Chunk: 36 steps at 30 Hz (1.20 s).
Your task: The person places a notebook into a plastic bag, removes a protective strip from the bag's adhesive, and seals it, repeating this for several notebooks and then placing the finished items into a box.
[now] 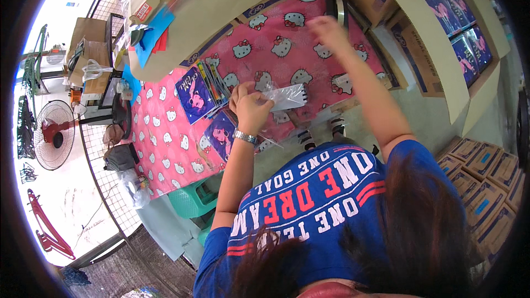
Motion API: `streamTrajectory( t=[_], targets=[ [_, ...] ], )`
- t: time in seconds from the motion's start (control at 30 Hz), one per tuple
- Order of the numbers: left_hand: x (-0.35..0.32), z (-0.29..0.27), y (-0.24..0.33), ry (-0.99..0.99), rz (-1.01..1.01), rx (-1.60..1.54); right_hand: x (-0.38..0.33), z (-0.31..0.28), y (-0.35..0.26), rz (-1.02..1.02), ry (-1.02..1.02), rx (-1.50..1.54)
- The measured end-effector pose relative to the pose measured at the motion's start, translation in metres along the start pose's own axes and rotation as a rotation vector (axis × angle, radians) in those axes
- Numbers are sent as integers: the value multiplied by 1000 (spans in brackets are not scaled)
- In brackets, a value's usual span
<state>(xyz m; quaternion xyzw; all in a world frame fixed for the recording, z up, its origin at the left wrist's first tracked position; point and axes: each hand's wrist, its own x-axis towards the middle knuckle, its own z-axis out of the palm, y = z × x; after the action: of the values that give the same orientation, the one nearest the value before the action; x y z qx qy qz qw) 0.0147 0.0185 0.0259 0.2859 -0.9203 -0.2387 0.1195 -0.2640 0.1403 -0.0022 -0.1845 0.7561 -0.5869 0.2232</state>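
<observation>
My left hand (251, 109), with a metal watch at the wrist, pinches a clear plastic sleeve around a small spiral notepad (291, 97). The notepad's white side faces up, and its dark coil shows at the right end. Loose plastic hangs below that hand. My right hand (330, 33) is raised over the far right of the table, holding nothing I can see, its fingers partly spread. It is nearest to a black-and-white device (337, 10) at the table edge. Beside my left hand lie a stack of blue-purple illustrated notebooks (194, 95) and another such notebook (221, 134).
A pink cat-print cloth (165, 152) covers the table. An open carton (461, 49) of packed notebooks stands at right, with stacked brown boxes (486, 182) below. A green stool (193, 198) sits under the near left edge. A fan (54, 135) stands at far left.
</observation>
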Motion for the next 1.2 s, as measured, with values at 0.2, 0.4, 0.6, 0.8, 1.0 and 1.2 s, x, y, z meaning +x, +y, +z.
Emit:
streamTrajectory(
  t=[0.2,0.4,0.6,0.8,1.0,1.2],
  targets=[
    [34,-20,13,-231,-62,-13,33,-64,132,405,209,436],
    [14,10,-40,-226,-386,-913,-19,-25,119,179,287,766],
    [31,14,-21,-306,-511,-951,-5,-9,161,628,-197,937],
    [16,16,-31,-138,-432,-1031,-5,95,-68,-326,-1201,-395],
    [18,15,-31,-154,-552,-1005,3,118,-5,111,-1417,-656],
    [4,33,-43,17,-796,-1088,-43,50,89,-78,-1011,-220]
  ],
)
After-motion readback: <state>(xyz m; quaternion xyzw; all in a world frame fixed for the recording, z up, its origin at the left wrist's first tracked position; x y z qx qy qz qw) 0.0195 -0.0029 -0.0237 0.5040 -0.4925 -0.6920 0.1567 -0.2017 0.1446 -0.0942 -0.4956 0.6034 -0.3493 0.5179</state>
